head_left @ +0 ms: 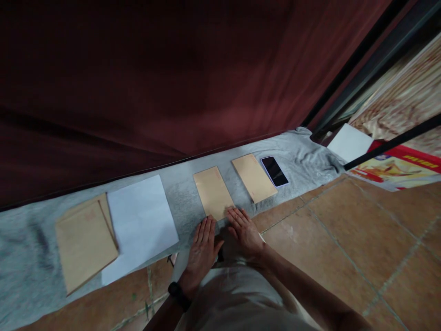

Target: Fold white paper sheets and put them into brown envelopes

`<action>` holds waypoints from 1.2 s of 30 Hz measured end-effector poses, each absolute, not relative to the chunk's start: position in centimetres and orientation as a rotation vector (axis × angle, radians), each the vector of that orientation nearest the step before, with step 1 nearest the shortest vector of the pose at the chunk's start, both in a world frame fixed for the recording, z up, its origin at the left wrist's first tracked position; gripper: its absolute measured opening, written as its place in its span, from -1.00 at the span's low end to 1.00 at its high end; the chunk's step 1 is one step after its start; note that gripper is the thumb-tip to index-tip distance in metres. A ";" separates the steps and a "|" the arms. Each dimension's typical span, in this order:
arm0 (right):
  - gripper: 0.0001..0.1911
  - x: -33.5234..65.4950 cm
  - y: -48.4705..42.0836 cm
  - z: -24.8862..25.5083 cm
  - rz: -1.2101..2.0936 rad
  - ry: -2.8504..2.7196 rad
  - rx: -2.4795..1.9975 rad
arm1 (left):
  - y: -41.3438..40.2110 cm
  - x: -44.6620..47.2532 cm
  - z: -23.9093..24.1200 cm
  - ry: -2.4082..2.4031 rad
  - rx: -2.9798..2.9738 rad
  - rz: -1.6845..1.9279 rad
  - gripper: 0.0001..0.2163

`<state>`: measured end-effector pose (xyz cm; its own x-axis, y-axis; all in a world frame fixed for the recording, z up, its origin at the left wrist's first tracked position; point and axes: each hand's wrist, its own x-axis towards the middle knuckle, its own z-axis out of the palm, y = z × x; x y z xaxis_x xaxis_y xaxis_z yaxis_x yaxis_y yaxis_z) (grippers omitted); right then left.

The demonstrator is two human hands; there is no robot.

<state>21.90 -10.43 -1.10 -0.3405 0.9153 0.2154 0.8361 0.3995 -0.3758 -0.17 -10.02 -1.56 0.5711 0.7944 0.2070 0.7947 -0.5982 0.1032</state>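
Person is looking down at a grey cloth (pixel 31 262) that is lying along the tiled floor (pixel 344 239), against a dark red curtain (pixel 155 78); both hands are resting at the cloth's near edge.

Left hand (pixel 203 244) is lying palm down, fingers straight and together, grip released, holding nothing; a dark watch (pixel 177 290) is sitting on that wrist; fingertips are pointing at the near left corner of the middle envelope (pixel 213 192), just short of it.

Right hand (pixel 243 230) is also lying flat, grip released; its fingertips are touching the near edge of the same brown envelope, pressing down rather than grasping.

That envelope is lying flat on the cloth, directly ahead of the hands; a second envelope (pixel 254 177) is lying just to its right, apart from it; a phone (pixel 274 171), screen dark, is lying just beside that one.

To the left, a white sheet (pixel 141 223) is lying on the cloth, its near corner hanging over onto the tiles; a stack of brown envelopes (pixel 84 242) is sitting at its left edge, overlapping it slightly.

Far right, off the cloth: another white paper (pixel 349 143) and a red and yellow printed poster (pixel 396 169), with a black rod (pixel 392 143) crossing above them.
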 end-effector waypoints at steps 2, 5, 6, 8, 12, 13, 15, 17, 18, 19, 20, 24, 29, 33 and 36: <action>-0.41 20.8 -10.5 -0.9 0.293 -2.304 -1.472 | -10.1 0.3 -1.7 -1.390 -2.780 -0.362 -0.28; -0.42 20.3 -10.7 -1.1 0.280 -2.273 -1.516 | -10.2 0.2 -1.8 -1.371 -2.772 -0.375 -0.28; -0.42 20.6 -10.8 -1.3 0.269 -2.253 -1.545 | -10.2 0.0 -1.8 -1.369 -2.767 -0.383 -0.28; -0.43 21.6 -10.9 -1.5 0.245 -2.221 -1.592 | -10.2 -0.5 -1.9 -1.361 -2.766 -0.383 -0.29; -0.44 23.5 -11.1 -1.5 0.217 -2.200 -1.627 | -10.2 -0.9 -1.5 -1.349 -2.772 -0.356 -0.33; -0.44 23.7 -11.1 -1.4 0.215 -2.200 -1.629 | -10.2 -0.7 -1.4 -1.357 -2.766 -0.351 -0.33; -0.45 23.6 -11.1 -1.2 0.203 -2.191 -1.647 | -10.2 0.1 -1.1 -1.388 -2.748 -0.346 -0.33; -0.46 23.0 -11.2 -1.1 0.182 -2.176 -1.674 | -10.3 1.3 -0.9 -1.418 -2.756 -0.339 -0.34; -0.47 22.6 -11.2 -1.1 0.175 -2.178 -1.678 | -10.3 2.0 -0.8 -1.428 -2.773 -0.335 -0.34; -0.47 22.2 -11.2 -1.1 0.173 -2.187 -1.676 | -10.4 2.6 -0.8 -1.446 -2.787 -0.334 -0.33; -0.48 21.8 -11.3 -1.1 0.176 -2.201 -1.667 | -10.5 3.1 -0.8 -1.469 -2.794 -0.335 -0.32; -0.48 21.0 -11.3 -1.2 0.208 -2.213 -1.650 | -10.7 3.1 -1.1 -1.523 -2.795 -0.313 -0.30; -0.45 22.3 -11.3 -1.2 0.231 -2.146 -1.664 | -10.8 0.3 -1.3 -1.482 -2.793 -0.287 -0.34; -0.51 23.1 -11.1 -1.3 0.241 -2.108 -1.669 | -10.7 -0.1 -1.1 -1.482 -2.789 -0.226 -0.38; -0.58 22.7 -10.2 -1.2 0.274 -2.019 -1.742 | -10.4 1.1 -0.8 -1.565 -2.774 -0.200 -0.38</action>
<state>22.66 -10.18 -1.25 -0.0950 0.9732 0.2093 0.8822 0.1797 -0.4352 1.14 -10.44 -0.76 0.5113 0.8552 0.0849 0.8490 -0.5180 0.1046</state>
